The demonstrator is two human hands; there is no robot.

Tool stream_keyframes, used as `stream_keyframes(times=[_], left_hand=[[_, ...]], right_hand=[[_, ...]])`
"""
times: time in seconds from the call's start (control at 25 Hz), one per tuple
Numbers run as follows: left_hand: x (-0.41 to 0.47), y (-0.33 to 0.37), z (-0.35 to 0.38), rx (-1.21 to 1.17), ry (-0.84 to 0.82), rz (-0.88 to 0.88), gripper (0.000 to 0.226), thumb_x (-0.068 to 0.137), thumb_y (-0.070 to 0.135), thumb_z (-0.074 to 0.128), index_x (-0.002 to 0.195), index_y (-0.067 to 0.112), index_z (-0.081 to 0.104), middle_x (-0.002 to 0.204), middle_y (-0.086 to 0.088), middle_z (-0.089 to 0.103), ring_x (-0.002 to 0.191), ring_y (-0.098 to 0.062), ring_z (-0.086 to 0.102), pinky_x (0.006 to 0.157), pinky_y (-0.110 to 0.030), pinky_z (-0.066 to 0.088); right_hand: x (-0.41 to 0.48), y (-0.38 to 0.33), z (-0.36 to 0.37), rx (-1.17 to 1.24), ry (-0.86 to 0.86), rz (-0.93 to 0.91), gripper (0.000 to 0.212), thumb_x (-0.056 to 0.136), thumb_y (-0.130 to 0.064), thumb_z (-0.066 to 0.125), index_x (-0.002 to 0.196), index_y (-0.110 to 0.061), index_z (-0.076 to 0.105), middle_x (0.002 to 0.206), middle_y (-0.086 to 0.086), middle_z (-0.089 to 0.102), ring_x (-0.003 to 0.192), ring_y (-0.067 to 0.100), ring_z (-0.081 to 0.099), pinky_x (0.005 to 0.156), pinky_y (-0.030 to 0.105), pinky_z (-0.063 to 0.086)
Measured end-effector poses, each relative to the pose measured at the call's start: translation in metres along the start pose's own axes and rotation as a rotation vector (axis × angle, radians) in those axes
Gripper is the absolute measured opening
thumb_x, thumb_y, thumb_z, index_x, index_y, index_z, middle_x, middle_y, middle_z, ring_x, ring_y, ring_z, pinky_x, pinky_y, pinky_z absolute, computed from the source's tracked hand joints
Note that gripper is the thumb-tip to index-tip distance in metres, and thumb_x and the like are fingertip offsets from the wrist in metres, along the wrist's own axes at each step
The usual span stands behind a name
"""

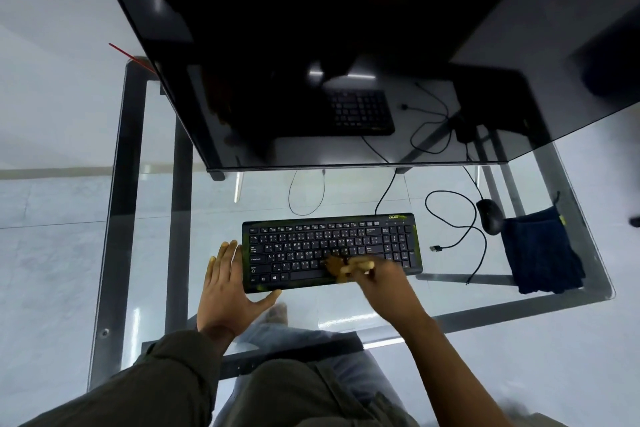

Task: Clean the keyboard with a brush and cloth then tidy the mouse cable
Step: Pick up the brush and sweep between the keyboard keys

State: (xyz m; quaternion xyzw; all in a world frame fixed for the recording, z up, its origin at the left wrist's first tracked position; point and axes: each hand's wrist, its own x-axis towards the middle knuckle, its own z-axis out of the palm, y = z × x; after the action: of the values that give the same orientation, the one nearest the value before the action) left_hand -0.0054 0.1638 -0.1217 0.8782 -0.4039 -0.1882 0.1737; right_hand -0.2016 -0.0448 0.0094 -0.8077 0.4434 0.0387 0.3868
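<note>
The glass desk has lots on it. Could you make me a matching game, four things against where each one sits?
1. black Acer keyboard
2. black computer mouse
3. dark blue folded cloth
4. wooden-handled brush

A. in the right hand, over the keys
B. at the desk's right edge
C. between the loose cable and the cloth
D. steadied by the flat left hand

Pairs: 1-D, 2-C, 3-B, 4-A
</note>
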Motion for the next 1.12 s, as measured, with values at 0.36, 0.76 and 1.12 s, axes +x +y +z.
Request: stream_keyframes(times=[0.36, 0.76, 1.12], left_hand=[[0.0, 0.0, 0.001, -0.003, 0.006, 0.0, 0.113, 0.07, 0.082, 0.061, 0.153, 0.012, 0.029, 0.161, -0.011, 0.031, 0.153, -0.026, 0.019, 0.124, -0.047, 0.018], [0.0, -0.003, 0.002, 0.005, 0.002, 0.005, 0.114, 0.07, 0.083, 0.06, 0.153, 0.011, 0.03, 0.161, -0.012, 0.031, 0.153, -0.027, 0.019, 0.124, -0.049, 0.02], [0.0, -0.003, 0.002, 0.009, -0.02, -0.008, 0.114, 0.07, 0.084, 0.057, 0.153, 0.011, 0.03, 0.162, -0.01, 0.028, 0.154, -0.024, 0.016, 0.125, -0.047, 0.017]], right_hand=[[0.008, 0.006, -0.01, -0.033, 0.088, 0.116, 0.024, 0.095, -0.016, 0.057, 0.074, -0.021, 0.066, 0.056, -0.015, 0.057, 0.051, -0.004, 0.057, 0.047, 0.011, 0.039], [0.01, -0.01, 0.0, 0.082, 0.006, -0.002, 0.015, 0.096, -0.028, 0.06, 0.104, -0.022, 0.072, 0.078, -0.021, 0.067, 0.065, -0.008, 0.061, 0.061, 0.011, 0.048], [0.012, -0.012, 0.012, 0.028, -0.188, -0.096, 0.039, 0.091, -0.056, 0.054, 0.111, -0.029, 0.074, 0.103, -0.018, 0.074, 0.089, -0.001, 0.068, 0.079, 0.022, 0.056]])
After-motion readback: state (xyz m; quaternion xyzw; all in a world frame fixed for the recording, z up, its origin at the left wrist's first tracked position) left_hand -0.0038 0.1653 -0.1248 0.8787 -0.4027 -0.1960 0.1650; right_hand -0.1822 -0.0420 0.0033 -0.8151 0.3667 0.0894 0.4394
